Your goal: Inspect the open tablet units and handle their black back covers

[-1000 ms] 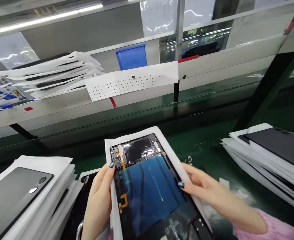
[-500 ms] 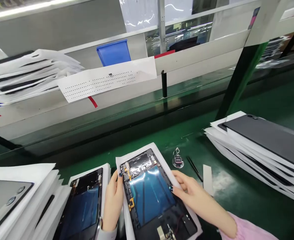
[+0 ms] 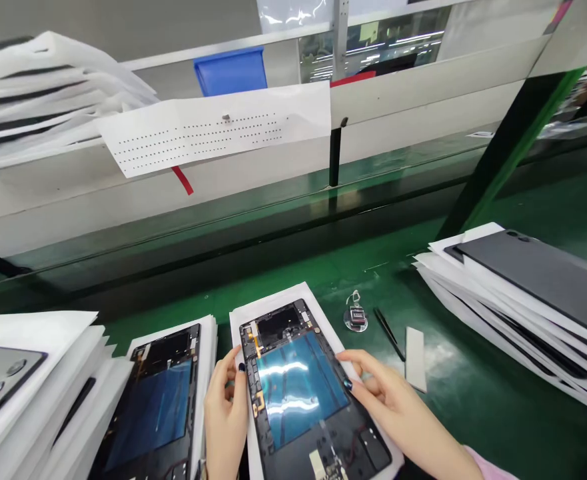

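An opened tablet [image 3: 303, 387], its shiny blue battery and inner parts showing, rests on a white foam sheet [image 3: 296, 295] in front of me. My left hand [image 3: 228, 413] grips its left edge, thumb on the frame and fingers going under the sheet. On the opposite side, my right hand [image 3: 390, 403] pinches the edge, thumb on top. A second opened tablet [image 3: 158, 400] lies on white sheets just left of my left hand. Past my right hand are black tweezers [image 3: 389, 333], a pale flat block [image 3: 416, 359] and a small round clear-based item [image 3: 356, 319].
Stacks of tablets between white sheets stand at the left [image 3: 68, 393] and right [image 3: 518, 300]. Above the green bench [image 3: 283, 267] runs a ledge bearing a printed sheet [image 3: 223, 130], with another stack [image 3: 53, 100] and a blue bin [image 3: 230, 72] behind. A dark post [image 3: 513, 153] rises at right.
The opened tablet has flattened a little, and bright glare now crosses its battery. Both hands keep their hold on it. My view has shifted slightly.
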Demonstrator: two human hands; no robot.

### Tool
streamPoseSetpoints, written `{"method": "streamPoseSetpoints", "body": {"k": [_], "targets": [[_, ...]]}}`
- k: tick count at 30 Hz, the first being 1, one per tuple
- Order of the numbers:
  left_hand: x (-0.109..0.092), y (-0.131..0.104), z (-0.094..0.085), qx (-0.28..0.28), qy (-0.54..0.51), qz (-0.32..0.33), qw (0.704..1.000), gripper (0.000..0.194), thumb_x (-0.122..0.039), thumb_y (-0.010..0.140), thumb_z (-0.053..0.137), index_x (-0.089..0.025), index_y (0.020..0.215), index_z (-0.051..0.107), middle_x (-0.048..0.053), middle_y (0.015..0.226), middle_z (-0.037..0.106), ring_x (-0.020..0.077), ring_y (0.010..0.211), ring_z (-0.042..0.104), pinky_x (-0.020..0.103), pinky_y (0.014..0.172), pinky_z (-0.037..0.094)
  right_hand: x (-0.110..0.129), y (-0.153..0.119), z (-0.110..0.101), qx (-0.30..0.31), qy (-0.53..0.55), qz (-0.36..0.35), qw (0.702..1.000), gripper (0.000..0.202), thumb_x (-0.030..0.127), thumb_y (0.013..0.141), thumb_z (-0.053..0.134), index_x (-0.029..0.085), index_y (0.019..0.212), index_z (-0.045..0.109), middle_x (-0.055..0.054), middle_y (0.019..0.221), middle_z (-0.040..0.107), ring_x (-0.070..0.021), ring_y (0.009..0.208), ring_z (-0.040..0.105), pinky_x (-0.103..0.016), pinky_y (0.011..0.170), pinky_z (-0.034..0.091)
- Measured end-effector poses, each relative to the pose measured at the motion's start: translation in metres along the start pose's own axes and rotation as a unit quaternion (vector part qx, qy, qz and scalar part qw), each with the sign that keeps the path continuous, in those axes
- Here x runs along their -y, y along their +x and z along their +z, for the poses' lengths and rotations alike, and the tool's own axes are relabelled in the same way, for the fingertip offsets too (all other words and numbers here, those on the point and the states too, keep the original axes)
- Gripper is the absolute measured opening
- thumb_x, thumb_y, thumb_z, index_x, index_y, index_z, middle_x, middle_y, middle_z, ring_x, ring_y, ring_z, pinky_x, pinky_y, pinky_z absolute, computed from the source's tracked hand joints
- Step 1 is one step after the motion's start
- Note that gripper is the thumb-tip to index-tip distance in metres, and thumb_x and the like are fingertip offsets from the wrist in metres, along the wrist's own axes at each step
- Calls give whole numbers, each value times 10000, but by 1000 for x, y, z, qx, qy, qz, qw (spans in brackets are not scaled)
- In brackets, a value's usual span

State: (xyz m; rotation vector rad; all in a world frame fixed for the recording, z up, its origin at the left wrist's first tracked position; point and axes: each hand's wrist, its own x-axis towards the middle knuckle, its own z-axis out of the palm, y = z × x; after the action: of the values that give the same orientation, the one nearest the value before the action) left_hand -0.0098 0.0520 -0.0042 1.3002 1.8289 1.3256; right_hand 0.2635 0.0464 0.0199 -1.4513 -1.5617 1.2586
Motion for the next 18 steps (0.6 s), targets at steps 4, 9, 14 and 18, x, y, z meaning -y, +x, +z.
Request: {"method": "streamPoseSetpoints", "body": {"k": [4, 9, 14, 18], "targets": [[7, 1, 4, -3, -4, 14, 1000, 484, -520, 941, 548, -185, 1277, 640, 125, 1074, 661, 265, 894, 643, 329, 653, 540, -8, 5, 3, -10, -23, -30, 999, 337, 374, 961, 477, 247, 1239, 619, 75, 597, 358, -161, 519, 440, -256, 502, 384], [18, -5, 13, -29, -4, 60, 998, 404, -429, 1007, 446, -197, 1277, 638, 158, 1357, 572, 315, 1321, 505, 487, 1119, 402, -11, 23, -14, -122, -70, -65, 988, 360, 419, 984, 477, 234, 1285, 542, -21, 833, 626, -199, 664, 630, -293, 556, 518], [23, -14, 18, -19, -19, 65, 998, 442, -347, 1066, 381, -364, 1501, 457, 2, 1670, 292, 220, 1533, 233, 441, 1277, 121, -31, 61, -29, -249, -304, -153, 907, 396, 379, 949, 455, 181, 1260, 599, -189, 1241, 675, -377, 1136, 641, -545, 905, 564], [23, -16, 17, 19, -38, 92, 995, 457, -308, 1081, 329, -480, 1492, 428, -82, 1641, 351, 188, 1528, 251, 410, 1279, 100, -50, 76, -24, -238, -335, -170, 896, 348, 341, 951, 442, 160, 1167, 645, -206, 1209, 703, -386, 1167, 641, -579, 967, 541]]}}
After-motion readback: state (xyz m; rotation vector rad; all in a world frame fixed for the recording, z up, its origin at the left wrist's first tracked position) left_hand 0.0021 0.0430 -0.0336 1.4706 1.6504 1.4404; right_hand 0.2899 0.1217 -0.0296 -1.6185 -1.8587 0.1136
